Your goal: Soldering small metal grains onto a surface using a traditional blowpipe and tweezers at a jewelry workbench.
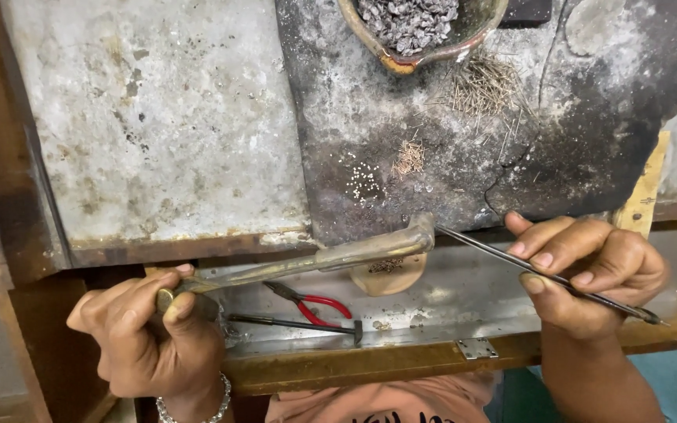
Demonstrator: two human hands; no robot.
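My left hand grips the handle end of a long brass torch pipe, whose bent tip sits at the edge of the blackened slab. My right hand holds long thin metal tweezers, their point reaching left to the pipe's tip. Under the tip lies a small round wooden pad with tiny bits on it. A cluster of tiny pale beads and a small heap of fine wire bits rest on the slab.
A clay bowl of dark granules stands at the top, with a bundle of thin wires beside it. Red-handled pliers and a small hammer lie in the metal tray below. A pale stone slab fills the left.
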